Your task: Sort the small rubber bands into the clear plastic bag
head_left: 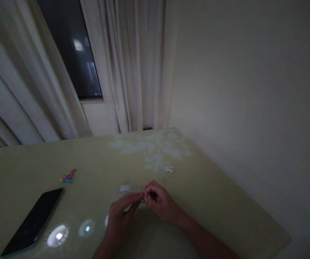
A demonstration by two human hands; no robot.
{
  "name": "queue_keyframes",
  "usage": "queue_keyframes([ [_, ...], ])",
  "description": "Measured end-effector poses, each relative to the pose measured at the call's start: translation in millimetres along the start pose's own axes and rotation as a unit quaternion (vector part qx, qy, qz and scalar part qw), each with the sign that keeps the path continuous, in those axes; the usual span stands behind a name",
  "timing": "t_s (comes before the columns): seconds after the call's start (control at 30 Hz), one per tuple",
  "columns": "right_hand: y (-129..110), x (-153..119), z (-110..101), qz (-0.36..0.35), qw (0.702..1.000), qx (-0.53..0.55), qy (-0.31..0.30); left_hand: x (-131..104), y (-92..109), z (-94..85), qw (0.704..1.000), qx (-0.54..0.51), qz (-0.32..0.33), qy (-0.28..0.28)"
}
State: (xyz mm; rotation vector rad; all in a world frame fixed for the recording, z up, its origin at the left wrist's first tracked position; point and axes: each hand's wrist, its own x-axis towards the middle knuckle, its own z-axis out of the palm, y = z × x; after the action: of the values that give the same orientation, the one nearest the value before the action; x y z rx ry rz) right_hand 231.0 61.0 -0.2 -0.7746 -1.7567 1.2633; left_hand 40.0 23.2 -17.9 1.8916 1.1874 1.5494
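My left hand (124,210) and my right hand (160,203) meet fingertip to fingertip just above the table. Both are closed in a pinch. Between the fingertips a small bluish bit (142,200) shows, too small and dark to name. Just beyond my left hand lies a small clear bag (124,187) with a white label and something yellow in it. A little ring-shaped piece (146,178) and a pinkish one (165,180) rest past my right fingers. Farther back is a small white item (169,169) whose kind I cannot make out.
A pile of small colourful pieces (68,176) lies on the left of the table (95,162). Nearer sits a dark flat tablet or phone (33,221). The wall (238,108) borders the table's right side; curtains (141,72) hang behind it.
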Motion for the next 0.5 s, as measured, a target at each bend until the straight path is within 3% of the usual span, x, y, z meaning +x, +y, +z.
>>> queue_keyframes([
  [0.17,4,1,2,0.027,0.993,0.108,-0.029,3,2,-3.7,1.0,0.013,0.022,0.004],
  [0.33,5,0,2,0.038,0.993,0.107,-0.019,0,5,-3.8,0.999,0.042,0.005,0.004],
  [0.5,7,14,-25,0.066,0.993,0.005,0.1,-3,5,-9.2,0.997,0.053,-0.057,-0.006],
])
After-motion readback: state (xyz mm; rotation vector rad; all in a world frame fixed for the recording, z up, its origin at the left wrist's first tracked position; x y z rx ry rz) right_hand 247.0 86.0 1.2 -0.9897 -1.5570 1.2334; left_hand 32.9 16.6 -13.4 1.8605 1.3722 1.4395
